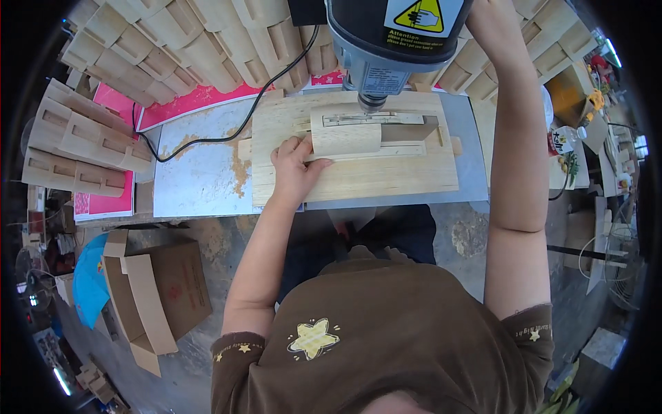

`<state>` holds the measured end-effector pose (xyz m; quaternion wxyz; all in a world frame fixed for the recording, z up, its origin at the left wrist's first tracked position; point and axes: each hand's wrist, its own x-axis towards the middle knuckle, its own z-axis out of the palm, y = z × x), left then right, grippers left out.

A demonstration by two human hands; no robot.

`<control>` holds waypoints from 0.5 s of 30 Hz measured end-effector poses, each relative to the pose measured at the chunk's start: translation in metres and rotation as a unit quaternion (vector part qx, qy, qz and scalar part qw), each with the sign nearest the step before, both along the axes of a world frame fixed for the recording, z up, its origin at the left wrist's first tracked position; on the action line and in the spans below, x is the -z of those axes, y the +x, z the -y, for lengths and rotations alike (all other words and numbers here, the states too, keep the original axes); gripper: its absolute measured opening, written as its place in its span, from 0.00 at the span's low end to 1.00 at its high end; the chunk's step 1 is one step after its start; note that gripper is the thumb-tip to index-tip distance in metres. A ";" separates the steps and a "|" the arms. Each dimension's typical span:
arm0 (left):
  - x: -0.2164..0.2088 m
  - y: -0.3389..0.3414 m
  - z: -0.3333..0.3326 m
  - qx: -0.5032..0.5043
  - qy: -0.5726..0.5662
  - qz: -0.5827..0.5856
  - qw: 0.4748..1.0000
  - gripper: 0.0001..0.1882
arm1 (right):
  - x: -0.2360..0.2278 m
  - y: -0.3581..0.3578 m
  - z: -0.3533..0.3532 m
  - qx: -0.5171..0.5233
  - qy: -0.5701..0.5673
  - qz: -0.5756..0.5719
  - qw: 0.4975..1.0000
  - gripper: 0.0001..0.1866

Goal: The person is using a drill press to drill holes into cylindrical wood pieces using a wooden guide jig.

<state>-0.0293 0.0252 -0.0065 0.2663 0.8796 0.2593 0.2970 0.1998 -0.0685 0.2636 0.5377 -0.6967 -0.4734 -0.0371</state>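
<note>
My left hand [298, 164] grips the left end of a pale, curved wooden block [348, 138], its thumb along the near side and its fingers curled at the end. The block lies in a jig on a flat wooden board [358, 181], beside a slotted strip [372, 119] and a grey-brown upright plate [412, 130]. Right above the strip hangs the chuck [372, 103] of a grey and black drill press [393, 41]; whether its bit touches wood cannot be made out. My right hand [491, 24] is raised beside the machine's head, its fingers cut off by the frame's top.
Stacks of similar curved wooden blocks [186, 45] stand behind and at the left [76, 148]. A black cable [255, 110] crosses the dusty bench [196, 172]. On the floor are an open cardboard box [165, 293] and something blue [89, 283]. A plastic bottle [567, 138] lies at the right.
</note>
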 end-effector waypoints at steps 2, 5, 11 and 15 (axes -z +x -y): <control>-0.005 0.003 0.003 0.002 0.000 0.004 1.000 0.29 | 0.005 0.007 0.004 0.012 -0.002 0.101 0.995 0.21; -0.006 0.003 0.004 0.005 0.000 0.011 1.000 0.28 | 0.010 -0.003 0.027 0.167 -0.077 0.327 0.927 0.19; -0.005 0.000 0.004 -0.001 0.009 0.004 1.000 0.27 | 0.050 -0.044 0.079 0.101 -0.078 0.247 0.961 0.08; -0.003 0.002 0.003 -0.002 0.024 0.007 1.000 0.28 | 0.087 -0.056 0.083 0.065 0.009 0.161 0.985 0.08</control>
